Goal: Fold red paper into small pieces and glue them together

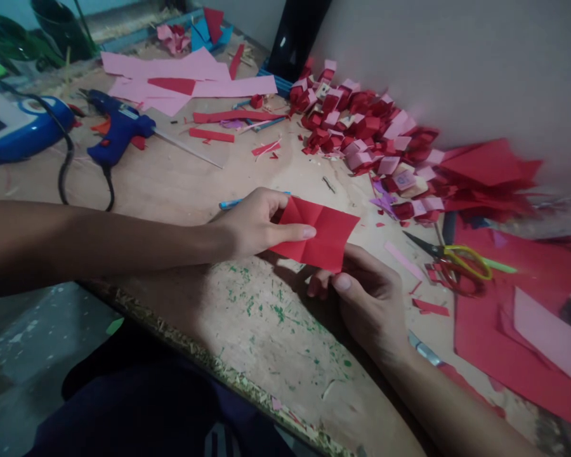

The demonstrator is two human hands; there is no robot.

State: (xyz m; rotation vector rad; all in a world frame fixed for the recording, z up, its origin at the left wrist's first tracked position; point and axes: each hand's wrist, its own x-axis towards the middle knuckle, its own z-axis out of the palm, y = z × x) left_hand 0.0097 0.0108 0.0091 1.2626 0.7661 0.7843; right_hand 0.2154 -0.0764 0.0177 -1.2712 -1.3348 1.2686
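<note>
1. Red paper square, creased: held above the table, between the two hands, its surface tilted.
2. Left hand: closed on the far left part of the square, the thumb laid flat across its upper face.
3. Right hand: placed at the near right corner, thumb and fingertips against the edge; whether the corner is firmly pinched cannot be told.
4. Blue pen: partly covered by the left hand.
5. Blue glue gun: laid on its side beyond the left forearm, its black cord trailed toward it.
6. Pink paper pieces: spread behind the glue gun, a red scrap laid on top.
7. Folded red and pink pieces: heaped against the wall.
8. Scissors, yellow handle visible: laid to the right of the right hand, blades partly spread.
9. Large red sheet: spread at far right, partly covered by a pink sheet.
</note>
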